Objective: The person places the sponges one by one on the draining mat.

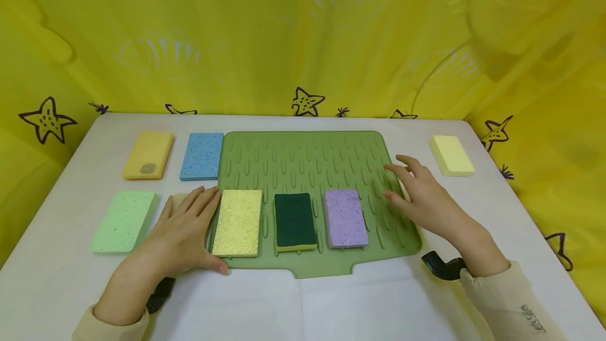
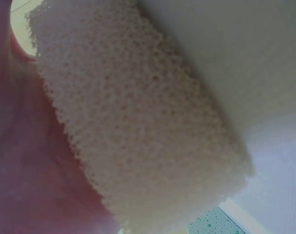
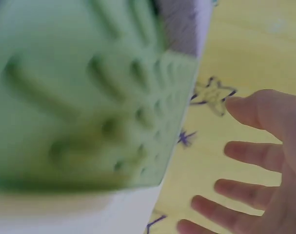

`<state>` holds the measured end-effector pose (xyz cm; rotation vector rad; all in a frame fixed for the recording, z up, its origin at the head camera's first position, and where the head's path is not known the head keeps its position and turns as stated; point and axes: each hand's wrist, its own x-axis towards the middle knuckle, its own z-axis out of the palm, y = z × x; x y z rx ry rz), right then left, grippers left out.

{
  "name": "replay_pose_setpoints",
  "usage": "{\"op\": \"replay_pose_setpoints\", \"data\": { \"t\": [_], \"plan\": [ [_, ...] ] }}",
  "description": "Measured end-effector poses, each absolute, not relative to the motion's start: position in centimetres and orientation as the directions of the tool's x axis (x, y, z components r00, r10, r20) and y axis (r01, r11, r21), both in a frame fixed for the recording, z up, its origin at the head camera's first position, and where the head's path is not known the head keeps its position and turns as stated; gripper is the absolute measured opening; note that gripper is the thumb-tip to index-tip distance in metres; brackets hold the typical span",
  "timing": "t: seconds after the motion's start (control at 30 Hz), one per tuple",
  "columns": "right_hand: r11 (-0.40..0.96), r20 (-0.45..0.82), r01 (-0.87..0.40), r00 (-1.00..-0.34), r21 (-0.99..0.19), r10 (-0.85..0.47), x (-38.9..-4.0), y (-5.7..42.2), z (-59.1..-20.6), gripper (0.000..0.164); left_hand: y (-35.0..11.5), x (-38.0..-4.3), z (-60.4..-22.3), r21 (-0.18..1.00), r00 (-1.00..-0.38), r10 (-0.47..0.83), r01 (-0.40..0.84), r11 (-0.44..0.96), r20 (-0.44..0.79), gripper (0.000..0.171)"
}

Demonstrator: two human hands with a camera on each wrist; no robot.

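My left hand (image 1: 185, 233) lies palm down over a beige porous sponge (image 2: 138, 112), its fingers fairly straight and its thumb spread toward the green mat (image 1: 303, 159). Most of that sponge is hidden under the hand in the head view. Just right of the hand, a speckled yellow sponge (image 1: 238, 223) lies on the mat's left side. A dark green scouring sponge (image 1: 295, 220) and a purple sponge (image 1: 345, 219) lie beside it in a row. My right hand (image 1: 423, 199) hovers over the mat's right edge with fingers spread, holding nothing.
Left of the mat lie a blue sponge (image 1: 202, 157), an orange-yellow sponge (image 1: 150, 152) with a dark spot, and a light green sponge (image 1: 125, 221). A pale yellow sponge (image 1: 452, 155) is at the far right. A yellow patterned curtain (image 1: 265, 41) surrounds the white table (image 1: 265, 299).
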<state>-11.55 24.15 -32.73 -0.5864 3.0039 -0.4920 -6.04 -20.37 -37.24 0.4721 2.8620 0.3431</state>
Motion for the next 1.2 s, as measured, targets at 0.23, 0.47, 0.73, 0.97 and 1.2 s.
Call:
{"op": "replay_pose_setpoints", "data": {
  "t": [0.23,0.47,0.73,0.97,1.2],
  "plan": [
    [0.894,0.098,-0.399,-0.917,-0.205,-0.387,-12.7,27.1,-33.1,0.051,-20.4,-6.0,-37.3,0.264,-0.924,0.339,0.287,0.921,-0.178,0.150],
    [0.910,0.112,-0.386,-0.921,-0.152,-0.372,-14.0,29.7,-33.5,0.052,-20.2,-6.0,-37.2,0.266,-0.922,0.344,0.292,0.919,-0.175,0.151],
    [0.924,0.077,-0.334,-0.942,-0.184,-0.325,-15.5,31.4,-33.6,0.052,-20.4,-5.9,-37.2,0.265,-0.924,0.341,0.290,0.920,-0.171,0.151],
    [0.944,0.005,-0.264,-0.963,-0.200,-0.268,-17.0,33.3,-33.9,0.056,-20.4,-5.9,-37.2,0.263,-0.923,0.342,0.291,0.920,-0.177,0.150],
    [0.969,-0.106,-0.160,-0.978,-0.191,-0.182,-18.6,34.9,-33.7,0.063,-20.4,-5.9,-37.3,0.261,-0.921,0.349,0.299,0.918,-0.171,0.150]
  ]
}}
